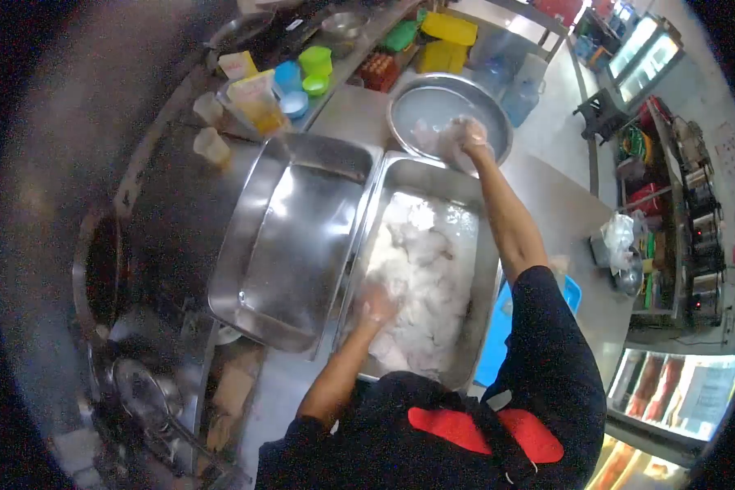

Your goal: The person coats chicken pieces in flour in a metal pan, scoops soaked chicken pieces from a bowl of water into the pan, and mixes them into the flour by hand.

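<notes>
My left hand (pixel 377 305), in a clear thin glove, rests among pale wet pieces (pixel 429 294) in a deep steel pan (pixel 486 286). Its fingers are blurred and partly lost against the pieces. My right hand (pixel 468 135), gloved too, is over the near right part of a round steel bowl (pixel 394 122) behind the pan. Pale pieces lie in whitish liquid in that bowl. The right fingers are bent round something pale that I cannot make out. Left of the full pan stands a second steel pan (pixel 298 245) with nothing in it.
Green tubs (pixel 315 61), a blue bowl (pixel 294 104) and a yellow-and-white carton (pixel 257 98) stand at the back left. A blue tray (pixel 494 343) is by my right side. Water jugs (pixel 521 102) stand behind the bowl. Shelves and lit fridges line the right.
</notes>
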Tool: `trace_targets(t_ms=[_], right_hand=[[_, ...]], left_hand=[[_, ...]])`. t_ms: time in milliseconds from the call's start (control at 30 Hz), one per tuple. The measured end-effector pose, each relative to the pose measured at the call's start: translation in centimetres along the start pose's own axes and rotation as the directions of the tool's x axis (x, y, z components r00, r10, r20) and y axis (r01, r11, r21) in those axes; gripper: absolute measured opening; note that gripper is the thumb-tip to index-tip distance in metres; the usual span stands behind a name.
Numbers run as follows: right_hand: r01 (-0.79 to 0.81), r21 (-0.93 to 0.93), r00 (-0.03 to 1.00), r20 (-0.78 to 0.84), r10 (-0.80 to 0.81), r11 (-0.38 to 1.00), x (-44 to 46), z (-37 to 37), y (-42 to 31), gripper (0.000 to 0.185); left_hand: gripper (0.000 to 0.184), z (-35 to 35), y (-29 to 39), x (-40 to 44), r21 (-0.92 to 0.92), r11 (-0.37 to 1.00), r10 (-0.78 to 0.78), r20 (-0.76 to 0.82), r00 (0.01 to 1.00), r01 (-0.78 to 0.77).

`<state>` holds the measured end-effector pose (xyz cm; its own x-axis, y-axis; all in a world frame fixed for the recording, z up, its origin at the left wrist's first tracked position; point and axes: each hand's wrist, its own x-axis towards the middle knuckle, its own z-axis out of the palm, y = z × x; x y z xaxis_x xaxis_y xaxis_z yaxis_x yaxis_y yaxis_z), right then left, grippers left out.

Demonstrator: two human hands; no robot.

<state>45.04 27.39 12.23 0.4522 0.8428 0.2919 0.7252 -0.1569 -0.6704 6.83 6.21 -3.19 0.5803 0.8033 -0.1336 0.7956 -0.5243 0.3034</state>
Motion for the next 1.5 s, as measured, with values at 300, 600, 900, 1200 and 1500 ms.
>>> trace_targets(t_ms=[300,600,900,1200,1500], right_hand=[[0.302,-0.258,0.839,0.528,-0.128,0.918,-21.4,8.9,8.4,0.018],[-0.063,-0.293,0.741,0.626,0.241,0.954,-24.6,7.3,6.3,0.017],[-0.369,0.446,0.929,0.158,0.334,0.816,-26.9,-2.5,-3.5,0.020],[-0.467,0.283,0.882,0.074,0.466,0.838,-33.4,-2.0,-6.3,0.025],[-0.236,-0.165,0.948,0.176,0.264,0.958,-34.0,1.8,-1.1,0.029]], left_hand=[[0.024,-7.4,0.6,-2.1,-0.103,0.991,0.111,0.278,0.954,-0.085],[0.032,-3.8,-1.2,-4.9,-0.167,0.978,0.156,0.206,0.966,-0.122],[0.056,0.1,-3.2,-4.4,0.031,0.979,0.197,-0.429,0.881,-0.204],[0.037,-2.1,1.3,3.8,-0.524,0.841,-0.031,-0.302,0.953,-0.138],[0.019,-8.3,3.2,4.4,-0.788,0.601,-0.178,0.030,0.984,0.133]])
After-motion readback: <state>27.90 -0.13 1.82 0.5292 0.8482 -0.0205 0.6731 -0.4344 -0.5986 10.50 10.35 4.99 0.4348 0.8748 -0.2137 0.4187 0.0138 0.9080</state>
